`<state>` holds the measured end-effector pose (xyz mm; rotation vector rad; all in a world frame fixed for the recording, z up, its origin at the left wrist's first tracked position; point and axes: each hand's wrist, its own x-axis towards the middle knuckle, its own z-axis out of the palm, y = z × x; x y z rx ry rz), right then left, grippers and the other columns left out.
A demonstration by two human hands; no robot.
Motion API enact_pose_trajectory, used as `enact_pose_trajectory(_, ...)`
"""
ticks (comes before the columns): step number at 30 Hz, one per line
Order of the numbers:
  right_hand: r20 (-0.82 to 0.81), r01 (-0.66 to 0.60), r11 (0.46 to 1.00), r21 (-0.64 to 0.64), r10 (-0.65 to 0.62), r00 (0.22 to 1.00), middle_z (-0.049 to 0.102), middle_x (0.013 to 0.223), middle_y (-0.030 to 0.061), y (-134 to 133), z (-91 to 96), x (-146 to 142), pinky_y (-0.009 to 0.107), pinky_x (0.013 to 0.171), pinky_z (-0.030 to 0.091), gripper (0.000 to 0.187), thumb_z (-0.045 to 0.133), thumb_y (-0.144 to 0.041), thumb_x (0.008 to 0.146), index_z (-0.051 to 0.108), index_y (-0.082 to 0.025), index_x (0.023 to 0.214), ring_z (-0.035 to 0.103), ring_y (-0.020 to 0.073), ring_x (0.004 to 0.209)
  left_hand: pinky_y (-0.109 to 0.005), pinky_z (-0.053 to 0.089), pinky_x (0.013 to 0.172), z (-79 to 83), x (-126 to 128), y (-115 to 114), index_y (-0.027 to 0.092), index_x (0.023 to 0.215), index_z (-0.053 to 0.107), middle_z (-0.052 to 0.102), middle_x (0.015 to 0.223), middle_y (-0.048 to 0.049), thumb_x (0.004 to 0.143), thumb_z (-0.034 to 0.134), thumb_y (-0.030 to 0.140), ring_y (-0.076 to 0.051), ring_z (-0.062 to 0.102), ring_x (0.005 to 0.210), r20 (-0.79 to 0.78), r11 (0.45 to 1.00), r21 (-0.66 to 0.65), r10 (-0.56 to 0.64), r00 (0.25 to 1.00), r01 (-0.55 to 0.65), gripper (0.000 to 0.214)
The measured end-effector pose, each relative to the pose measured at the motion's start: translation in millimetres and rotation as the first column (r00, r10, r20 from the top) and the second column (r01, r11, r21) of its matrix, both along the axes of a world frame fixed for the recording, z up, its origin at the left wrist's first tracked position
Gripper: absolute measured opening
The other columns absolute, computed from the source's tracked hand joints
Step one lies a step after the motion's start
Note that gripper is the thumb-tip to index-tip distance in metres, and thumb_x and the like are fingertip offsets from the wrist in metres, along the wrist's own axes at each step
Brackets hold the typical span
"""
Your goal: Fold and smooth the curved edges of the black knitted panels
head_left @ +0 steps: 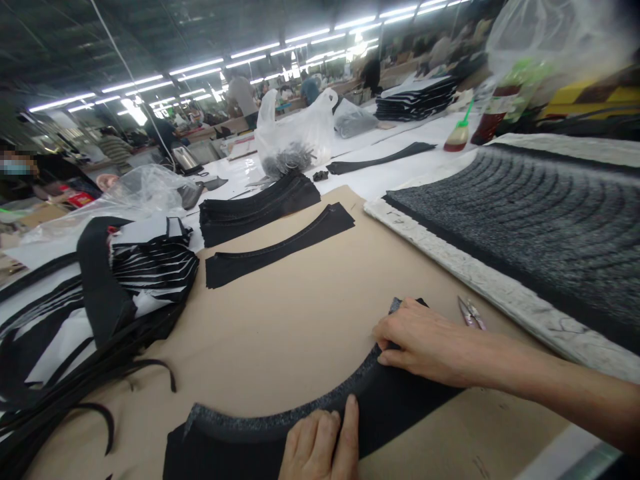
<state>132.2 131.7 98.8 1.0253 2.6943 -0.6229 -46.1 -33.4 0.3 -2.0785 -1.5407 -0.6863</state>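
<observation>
A curved black fabric piece [400, 387] with a grey speckled strip [280, 422] along its inner edge lies in front of me. My left hand [320, 443] rests on the fabric from above, its index finger stretched along the strip and the other fingers bent beside it. At the far right end of the curve, my right hand [420, 337] is closed, thumb and fingers pinching the edge of the piece. Small thread snips [471, 313] lie just beyond my right wrist.
Beyond are a similar black piece [280, 247] and a stack of black pieces [257, 207]. Black and white bundled fabric [150, 267] crowds the left. A speckled grey panel stack [525, 200] sits at right. A plastic bag [295, 133] and an oil bottle [457, 135] stand behind.
</observation>
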Motion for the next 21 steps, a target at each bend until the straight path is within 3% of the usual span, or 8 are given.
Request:
enact_pose_trajectory(7, 0.044, -0.019, 0.995, 0.096, 0.014, 0.999, 0.068, 0.069, 0.0055, -4, -4.9, -4, 0.035, 0.073, 0.033, 0.016, 0.060, -0.025, 0.084, 0.067, -0.020, 0.071, 0.063, 0.0257, 0.076, -0.030, 0.036, 0.068, 0.6, 1, 3, 0.026, 0.112, 0.065, 0.059, 0.072, 0.0012, 0.090, 0.046, 0.013, -0.014, 0.055, 0.069, -0.016, 0.999, -0.028, 0.019, 1.000, -0.019, 0.032)
enact_pose_trajectory(10, 0.080, 0.021, 0.991, 0.134, -0.032, 0.996, 0.068, 0.069, 0.0057, -6, -5.5, -6, 0.039, 0.077, 0.034, 0.017, 0.063, -0.028, 0.084, 0.065, -0.019, 0.070, 0.064, 0.0253, 0.073, -0.031, 0.036, 0.068, 2.6, -1, 3, 0.027, 0.113, 0.065, 0.058, 0.072, 0.0008, 0.092, 0.044, 0.017, -0.015, 0.053, 0.067, -0.023, 0.997, -0.072, 0.013, 1.000, -0.014, 0.031)
enact_pose_trajectory(14, -0.005, 0.098, 0.978, 0.186, -0.098, 0.995, 0.067, 0.074, 0.0034, -8, -11.6, 1, 0.041, 0.080, 0.035, 0.018, 0.071, -0.034, 0.079, 0.061, -0.019, 0.081, 0.062, 0.0244, 0.076, -0.031, 0.036, 0.066, 14.6, 2, 7, 0.026, 0.107, 0.065, 0.060, 0.080, -0.0012, 0.092, 0.044, 0.016, -0.016, 0.054, 0.072, -0.001, 0.992, -0.125, 0.012, 1.000, -0.012, 0.028)
enact_pose_trajectory(18, -0.070, 0.106, 0.958, 0.266, -0.090, 0.993, 0.064, 0.081, 0.0029, -11, -20.7, 7, 0.042, 0.079, 0.035, 0.025, 0.075, -0.035, 0.075, 0.058, -0.020, 0.085, 0.059, 0.0253, 0.082, -0.032, 0.040, 0.068, 24.1, 23, 20, 0.022, 0.108, 0.063, 0.062, 0.101, -0.0051, 0.089, 0.042, 0.012, -0.019, 0.056, 0.086, 0.056, 0.983, -0.183, 0.007, 0.998, 0.003, 0.030)
enact_pose_trajectory(21, -0.090, 0.108, 0.948, 0.298, -0.085, 0.992, 0.062, 0.086, 0.0035, -14, -23.7, 9, 0.041, 0.080, 0.035, 0.025, 0.076, -0.032, 0.075, 0.057, -0.020, 0.087, 0.056, 0.0257, 0.086, -0.032, 0.046, 0.072, 18.9, 43, 29, 0.014, 0.119, 0.057, 0.062, 0.098, -0.0074, 0.084, 0.037, 0.004, -0.020, 0.056, 0.085, 0.132, 0.971, -0.230, -0.031, 0.991, 0.061, 0.041)
